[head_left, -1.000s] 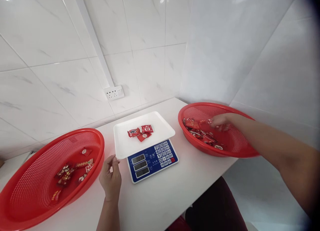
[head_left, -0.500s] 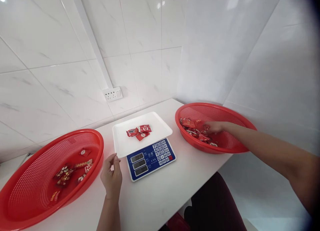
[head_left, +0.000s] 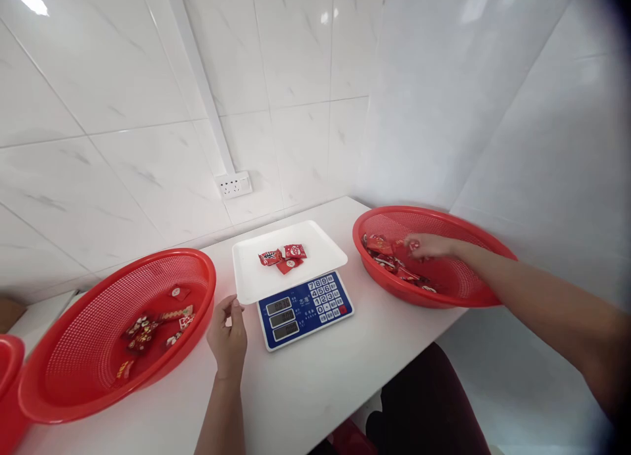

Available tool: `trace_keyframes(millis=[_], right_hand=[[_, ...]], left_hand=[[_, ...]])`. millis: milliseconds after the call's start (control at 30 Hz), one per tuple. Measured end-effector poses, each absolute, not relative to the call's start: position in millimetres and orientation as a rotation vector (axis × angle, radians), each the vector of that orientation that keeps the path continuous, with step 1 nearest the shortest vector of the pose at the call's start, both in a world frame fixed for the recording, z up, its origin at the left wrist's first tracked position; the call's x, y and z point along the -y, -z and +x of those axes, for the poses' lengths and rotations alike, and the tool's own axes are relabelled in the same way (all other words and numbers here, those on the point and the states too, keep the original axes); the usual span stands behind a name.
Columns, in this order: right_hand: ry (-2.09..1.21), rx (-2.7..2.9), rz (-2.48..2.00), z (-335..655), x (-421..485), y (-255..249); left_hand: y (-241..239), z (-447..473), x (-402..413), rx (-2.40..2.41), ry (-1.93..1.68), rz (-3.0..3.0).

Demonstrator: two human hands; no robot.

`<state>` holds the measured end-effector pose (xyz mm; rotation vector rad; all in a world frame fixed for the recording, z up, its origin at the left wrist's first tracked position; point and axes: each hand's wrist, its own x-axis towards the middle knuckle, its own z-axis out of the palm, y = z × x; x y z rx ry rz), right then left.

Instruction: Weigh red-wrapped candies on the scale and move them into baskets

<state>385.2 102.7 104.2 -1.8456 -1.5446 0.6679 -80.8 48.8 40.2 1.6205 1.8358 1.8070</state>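
Observation:
My left hand [head_left: 228, 333] is loosely curled, thumb against fingers, beside the near-left corner of the scale's white tray [head_left: 249, 287]; I cannot tell whether it touches it. Nothing shows in its fingers. On the tray lie a few red wrapped snack packets [head_left: 290, 265]. Below them is the blue panel of the digital scale [head_left: 305, 310], its displays lit faintly. Inside the right red basket [head_left: 389, 292], my right hand [head_left: 431, 246] pinches a small red packet [head_left: 413, 244] above a pile of red packets [head_left: 387, 261].
A second red basket [head_left: 64, 412] at left holds several red and patterned packets [head_left: 142, 333]. Part of another red basket [head_left: 10, 369] shows at the left edge. A wall socket [head_left: 234, 185] sits above the white table [head_left: 315, 379], and walls close off the back and right.
My right hand has lifted slightly within the right basket, and a small red packet now shows in its fingers. The view has shifted a little left. My left hand stays by the tray corner.

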Motion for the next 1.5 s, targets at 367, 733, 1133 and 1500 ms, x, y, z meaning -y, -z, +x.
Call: trace_keyframes(millis=[367,733,1133,1500], right_hand=[[-1.193,1.562,-1.496,280.8,-136.4,-161.9],[-1.149,2.121,-1.430,168.8,-157.0,-139.4],[-1.182,1.717,-1.534,163.4,-162.0,-148.5],[-1.082,1.881,-1.399,144.6,-156.9,-150.3]], left_hand=[[-36.7,-80.5,-49.2,-1.677,-1.890,1.646],[-37.3,-81.6,-48.1,-1.653,-1.909,1.620],[-37.4,-80.7,-46.8,-1.624,-1.907,1.620],[-37.3,-81.3,-47.5,-1.608,-1.913,1.602]])
